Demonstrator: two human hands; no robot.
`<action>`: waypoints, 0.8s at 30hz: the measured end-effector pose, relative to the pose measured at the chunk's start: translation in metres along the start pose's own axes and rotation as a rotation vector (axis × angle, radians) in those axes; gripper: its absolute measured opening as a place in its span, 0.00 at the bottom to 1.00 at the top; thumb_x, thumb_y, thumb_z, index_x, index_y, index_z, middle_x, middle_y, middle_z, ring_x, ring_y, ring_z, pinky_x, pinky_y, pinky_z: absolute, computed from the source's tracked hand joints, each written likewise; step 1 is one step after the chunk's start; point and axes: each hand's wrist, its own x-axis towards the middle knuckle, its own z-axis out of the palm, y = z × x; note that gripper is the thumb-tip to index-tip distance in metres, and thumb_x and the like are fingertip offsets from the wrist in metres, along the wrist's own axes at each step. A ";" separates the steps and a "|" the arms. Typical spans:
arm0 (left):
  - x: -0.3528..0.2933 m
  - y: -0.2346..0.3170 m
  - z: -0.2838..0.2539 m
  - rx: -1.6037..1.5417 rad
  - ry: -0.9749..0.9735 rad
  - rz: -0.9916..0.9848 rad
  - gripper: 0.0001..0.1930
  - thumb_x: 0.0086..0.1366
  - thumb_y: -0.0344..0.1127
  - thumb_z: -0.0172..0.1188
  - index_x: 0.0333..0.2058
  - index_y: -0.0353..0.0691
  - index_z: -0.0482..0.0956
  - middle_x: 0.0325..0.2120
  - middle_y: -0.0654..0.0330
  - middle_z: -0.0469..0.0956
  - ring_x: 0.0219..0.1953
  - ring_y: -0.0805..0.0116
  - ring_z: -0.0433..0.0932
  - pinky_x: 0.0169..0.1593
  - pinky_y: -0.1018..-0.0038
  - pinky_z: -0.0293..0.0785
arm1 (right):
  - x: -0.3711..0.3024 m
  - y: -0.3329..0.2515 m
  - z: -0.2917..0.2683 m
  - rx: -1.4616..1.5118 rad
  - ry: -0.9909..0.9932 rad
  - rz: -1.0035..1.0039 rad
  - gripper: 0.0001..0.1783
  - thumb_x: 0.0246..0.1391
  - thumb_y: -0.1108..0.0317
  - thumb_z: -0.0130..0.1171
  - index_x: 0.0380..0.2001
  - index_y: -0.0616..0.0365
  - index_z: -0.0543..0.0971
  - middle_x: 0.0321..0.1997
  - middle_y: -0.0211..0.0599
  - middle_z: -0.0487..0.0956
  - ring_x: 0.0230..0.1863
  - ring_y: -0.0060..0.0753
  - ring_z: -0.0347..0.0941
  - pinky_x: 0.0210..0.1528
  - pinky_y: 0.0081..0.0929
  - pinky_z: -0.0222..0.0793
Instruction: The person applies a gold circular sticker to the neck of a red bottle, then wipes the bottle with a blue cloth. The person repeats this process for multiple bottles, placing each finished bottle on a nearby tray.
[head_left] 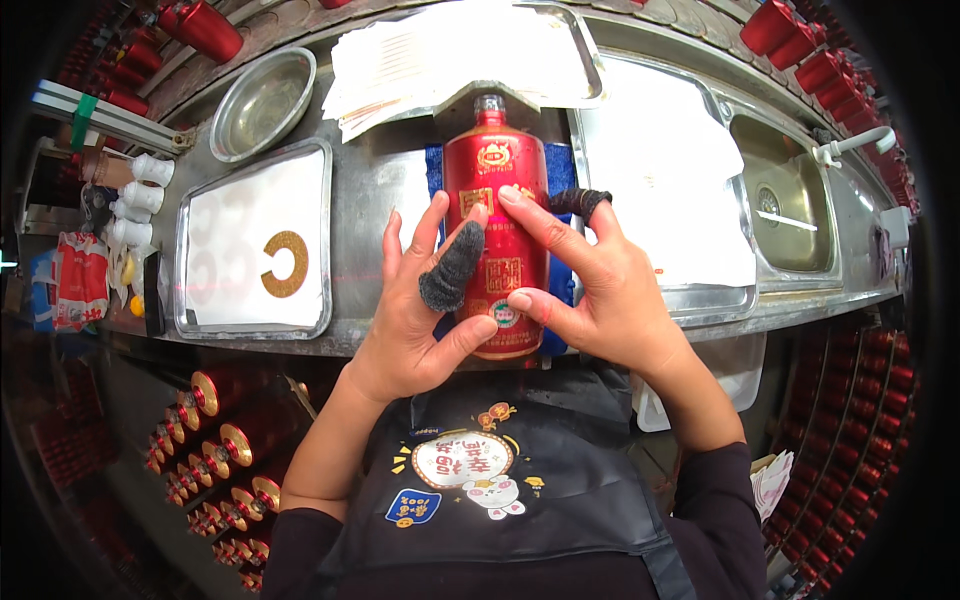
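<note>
Red bottle point(505, 272) lies on blue cloth point(560, 165), long axis running away from the person, neck farthest. Left hand point(405, 320) and right hand point(615, 290) flank it, equally near, fingers spread on its face, unclenched.

A shallow round metal bowl point(232, 128) sits tilted on the steel counter point(360, 215), near a rectangular metal tray point(328, 250) whose white sheet bears a gold, C-shaped piece point(299, 265). Farther left are small white plastic containers point(150, 170) and a red-and-white packet point(82, 285). Opposite, a white tap point(855, 147) reaches over a rectangular metal sink point(800, 190). Below the counter, red bottles with round gold bases point(236, 445) lie stacked at left; a translucent white plastic tub point(656, 408) and rows of shiny red objects point(850, 430) occupy the right.
</note>
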 end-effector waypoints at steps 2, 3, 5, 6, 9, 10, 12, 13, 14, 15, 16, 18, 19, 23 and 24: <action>0.001 0.000 -0.001 0.015 -0.004 0.006 0.38 0.65 0.46 0.64 0.71 0.46 0.61 0.71 0.52 0.61 0.76 0.43 0.47 0.71 0.36 0.25 | 0.001 -0.002 0.000 0.032 0.024 -0.014 0.44 0.47 0.51 0.72 0.69 0.40 0.70 0.54 0.44 0.80 0.34 0.39 0.63 0.40 0.35 0.71; 0.001 0.000 -0.001 0.011 -0.008 0.000 0.38 0.65 0.46 0.64 0.71 0.46 0.61 0.71 0.52 0.61 0.76 0.43 0.47 0.71 0.36 0.26 | 0.002 -0.002 0.001 0.033 0.016 -0.009 0.44 0.47 0.51 0.72 0.70 0.40 0.69 0.55 0.44 0.80 0.34 0.39 0.62 0.40 0.35 0.71; 0.002 0.000 -0.001 0.013 -0.020 -0.007 0.38 0.65 0.47 0.64 0.71 0.47 0.61 0.71 0.53 0.61 0.76 0.44 0.47 0.71 0.36 0.26 | 0.002 -0.001 0.002 0.048 -0.011 0.014 0.45 0.47 0.52 0.71 0.70 0.40 0.69 0.56 0.43 0.80 0.34 0.39 0.61 0.40 0.34 0.70; 0.002 0.000 -0.002 0.010 -0.017 -0.001 0.38 0.65 0.47 0.64 0.71 0.47 0.61 0.72 0.53 0.60 0.76 0.44 0.47 0.71 0.36 0.26 | 0.001 0.000 0.003 0.043 0.017 -0.004 0.46 0.47 0.52 0.71 0.71 0.39 0.68 0.57 0.41 0.80 0.34 0.39 0.61 0.39 0.33 0.70; 0.003 0.000 -0.002 0.006 -0.017 0.006 0.38 0.65 0.47 0.63 0.71 0.47 0.61 0.72 0.53 0.60 0.76 0.44 0.46 0.71 0.37 0.26 | 0.000 0.002 0.005 0.051 0.025 -0.007 0.46 0.46 0.52 0.72 0.71 0.39 0.68 0.57 0.38 0.80 0.34 0.39 0.60 0.38 0.33 0.69; 0.003 0.000 -0.001 0.009 -0.022 0.003 0.38 0.65 0.47 0.63 0.71 0.47 0.61 0.72 0.53 0.59 0.76 0.44 0.46 0.71 0.37 0.26 | 0.000 0.002 0.005 0.047 0.005 0.012 0.46 0.46 0.52 0.71 0.71 0.39 0.68 0.56 0.38 0.80 0.33 0.39 0.60 0.38 0.33 0.69; 0.002 0.001 -0.001 0.009 -0.022 0.002 0.39 0.65 0.47 0.63 0.71 0.47 0.60 0.72 0.53 0.59 0.76 0.44 0.46 0.71 0.38 0.27 | 0.000 0.001 0.003 0.045 -0.002 0.010 0.46 0.47 0.51 0.71 0.71 0.39 0.68 0.56 0.38 0.81 0.33 0.39 0.60 0.37 0.34 0.68; 0.002 0.001 -0.001 0.006 -0.019 0.005 0.39 0.65 0.47 0.63 0.72 0.47 0.59 0.72 0.53 0.59 0.76 0.44 0.46 0.71 0.38 0.27 | 0.000 0.000 0.003 0.047 0.011 -0.009 0.46 0.47 0.50 0.71 0.71 0.39 0.68 0.56 0.38 0.80 0.33 0.40 0.60 0.37 0.34 0.68; 0.001 0.001 -0.001 0.001 -0.016 0.006 0.39 0.65 0.47 0.63 0.72 0.47 0.59 0.72 0.53 0.59 0.76 0.44 0.46 0.71 0.38 0.27 | 0.001 -0.001 0.002 0.050 0.022 -0.027 0.46 0.47 0.50 0.71 0.71 0.40 0.68 0.56 0.38 0.80 0.33 0.40 0.60 0.36 0.35 0.68; 0.001 0.001 -0.001 -0.003 -0.012 0.007 0.39 0.65 0.47 0.63 0.72 0.47 0.59 0.72 0.53 0.59 0.76 0.44 0.46 0.71 0.38 0.27 | 0.002 -0.002 0.001 0.033 -0.004 -0.011 0.46 0.47 0.50 0.71 0.71 0.40 0.68 0.58 0.37 0.80 0.33 0.40 0.60 0.36 0.34 0.68; 0.001 0.001 -0.001 -0.007 -0.008 0.010 0.39 0.65 0.47 0.63 0.72 0.47 0.59 0.72 0.53 0.59 0.76 0.44 0.46 0.71 0.38 0.27 | 0.002 -0.002 0.000 0.015 -0.030 0.004 0.46 0.47 0.50 0.71 0.71 0.40 0.67 0.60 0.35 0.79 0.34 0.40 0.60 0.36 0.34 0.68; 0.001 0.000 -0.001 -0.006 -0.004 0.013 0.39 0.65 0.47 0.63 0.72 0.47 0.59 0.72 0.52 0.59 0.76 0.44 0.46 0.72 0.38 0.27 | 0.002 0.000 0.002 0.002 -0.037 0.003 0.46 0.47 0.49 0.71 0.71 0.41 0.67 0.61 0.33 0.79 0.34 0.40 0.60 0.36 0.34 0.68; 0.001 0.000 -0.001 -0.002 -0.005 0.013 0.39 0.65 0.47 0.63 0.72 0.47 0.59 0.72 0.52 0.59 0.76 0.44 0.46 0.72 0.39 0.27 | 0.002 0.002 0.004 0.006 -0.018 -0.012 0.46 0.47 0.49 0.71 0.71 0.41 0.67 0.60 0.33 0.80 0.34 0.40 0.60 0.36 0.34 0.68; 0.000 -0.002 0.000 -0.008 -0.002 0.011 0.39 0.65 0.47 0.63 0.72 0.46 0.59 0.72 0.51 0.58 0.76 0.44 0.47 0.72 0.39 0.26 | -0.002 0.016 0.018 -0.004 0.105 -0.161 0.47 0.47 0.50 0.72 0.71 0.41 0.67 0.52 0.36 0.81 0.30 0.34 0.60 0.32 0.30 0.67; -0.001 -0.003 0.001 -0.016 0.004 0.009 0.40 0.65 0.47 0.64 0.72 0.45 0.57 0.73 0.51 0.57 0.76 0.45 0.46 0.72 0.40 0.26 | -0.001 0.022 0.018 0.131 0.134 -0.126 0.45 0.49 0.51 0.71 0.71 0.42 0.67 0.47 0.37 0.81 0.29 0.34 0.63 0.33 0.30 0.69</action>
